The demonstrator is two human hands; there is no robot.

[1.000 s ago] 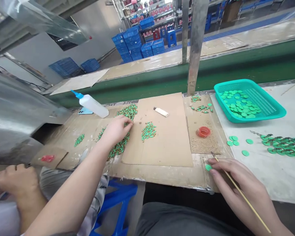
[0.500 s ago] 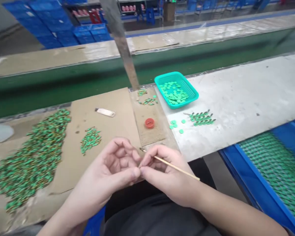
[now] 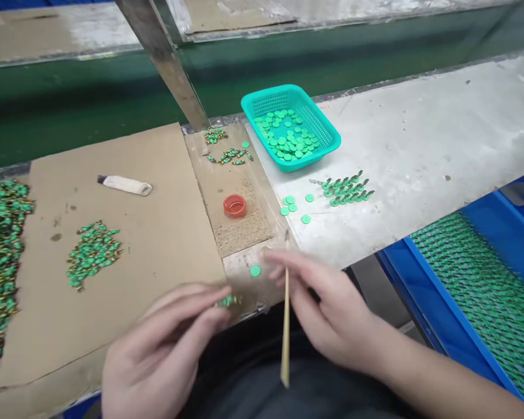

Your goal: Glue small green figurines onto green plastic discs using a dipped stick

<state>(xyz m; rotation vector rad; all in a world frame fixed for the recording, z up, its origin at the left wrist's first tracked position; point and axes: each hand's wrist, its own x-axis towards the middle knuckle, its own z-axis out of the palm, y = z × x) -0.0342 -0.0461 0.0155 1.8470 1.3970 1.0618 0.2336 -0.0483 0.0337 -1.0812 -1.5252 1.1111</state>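
My left hand [image 3: 166, 343] pinches a small green-and-gold figure piece [image 3: 228, 301] between thumb and fingertips, over the table's near edge. In my right hand [image 3: 327, 297], somewhat blurred, a thin wooden brush [image 3: 285, 331] with a dark tip rests between the fingers, its tip pointing away from me. A single green disc [image 3: 255, 270] lies on the table between the two hands. Beyond it sits a shallow red cap [image 3: 234, 206] on a strip of cardboard. Loose green discs [image 3: 292, 207] and rows of discs with small dark pieces standing on them [image 3: 347, 190] are farther right.
A turquoise basket [image 3: 334, 139] holds many green discs. To the left are a white tube [image 3: 126, 185], a small pile of green-and-gold pieces [image 3: 91, 251] and a larger heap [image 3: 2, 262]. A metal post [image 3: 166, 58] rises behind. Blue trays [image 3: 445, 302] stand at right.
My hands have moved apart from each other. The brush has swung from slanting rightward to pointing away. A green disc now shows on the table between them. The view has tilted down and shifted.
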